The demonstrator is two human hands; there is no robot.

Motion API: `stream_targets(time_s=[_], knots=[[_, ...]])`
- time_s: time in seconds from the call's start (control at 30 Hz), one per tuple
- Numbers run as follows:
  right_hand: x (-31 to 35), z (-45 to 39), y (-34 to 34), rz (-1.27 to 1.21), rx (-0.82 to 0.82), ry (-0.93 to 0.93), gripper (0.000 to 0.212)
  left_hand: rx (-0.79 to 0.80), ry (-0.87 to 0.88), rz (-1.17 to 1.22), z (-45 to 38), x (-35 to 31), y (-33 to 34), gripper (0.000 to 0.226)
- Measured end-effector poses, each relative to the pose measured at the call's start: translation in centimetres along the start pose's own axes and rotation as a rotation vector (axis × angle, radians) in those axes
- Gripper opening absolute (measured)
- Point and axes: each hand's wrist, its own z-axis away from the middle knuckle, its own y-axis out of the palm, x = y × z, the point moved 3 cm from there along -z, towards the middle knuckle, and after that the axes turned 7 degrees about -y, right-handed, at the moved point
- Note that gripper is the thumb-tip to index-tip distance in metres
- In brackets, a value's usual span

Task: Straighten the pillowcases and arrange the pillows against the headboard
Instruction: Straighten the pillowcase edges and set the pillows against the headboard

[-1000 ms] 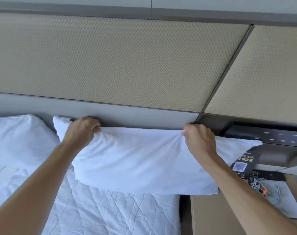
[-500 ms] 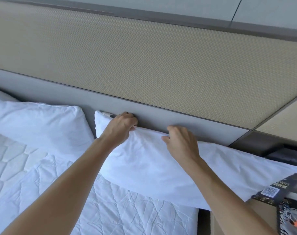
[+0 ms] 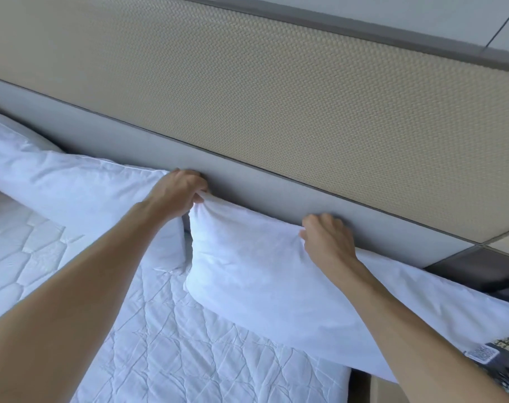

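A white pillow (image 3: 265,283) leans against the grey band of the headboard (image 3: 247,181), its right end hanging past the bed's edge. My left hand (image 3: 179,193) pinches its top left corner, bunching the pillowcase there. My right hand (image 3: 329,242) grips the top edge of the same pillow further right. A second white pillow (image 3: 73,187) lies to the left along the headboard, its right end touching my left hand and close beside the first pillow.
A white quilted mattress cover (image 3: 174,344) spreads below the pillows. A woven beige panel (image 3: 276,97) fills the upper headboard. At the lower right sit a bedside table edge (image 3: 375,388) and a dark card with a QR code (image 3: 480,354).
The right pillow has slid left, closing the gap to the left pillow. My left hand now bunches its corner. The view has shifted left and tilted.
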Motion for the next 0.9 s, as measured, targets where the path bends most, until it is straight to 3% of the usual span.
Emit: stream_targets(time_s=[0.13,0.27,0.33,0.5,0.57,0.7,0.8,0.9], knots=[[-0.1,0.4,-0.7,-0.034,-0.129,0.043,0.034,-0.112,-0.060,0.032,-0.6,1.2,-1.0,0.020],[0.7,0.0,-0.7,-0.064,-0.078,0.050,0.045,-0.150,-0.025,0.098,0.4,0.7,-1.0,0.017],[2.7,-1.3,-1.1,-0.185,-0.059,0.004,0.040,-0.195,-0.049,0.147,0.9,0.5,-1.1,0.013],[10.7,-6.1,-2.0,-0.406,-0.077,-0.160,0.028,-0.398,-0.456,0.584,7.1,2.7,0.9,0.007],[13.4,-7.8,-1.7,-0.416,-0.068,-0.196,0.025,-0.339,-0.707,0.739,11.5,4.7,4.7,0.010],[16.6,-10.3,-0.7,-0.321,-0.038,-0.227,0.034,-0.056,-1.161,0.965,19.3,7.9,15.4,0.017],[17.6,-11.5,0.0,-0.254,-0.044,-0.204,0.034,0.057,-1.301,1.068,22.0,8.2,21.6,0.019],[18.3,-11.7,0.6,-0.168,-0.086,-0.240,0.025,0.092,-1.298,1.119,21.9,8.0,26.1,0.020]])
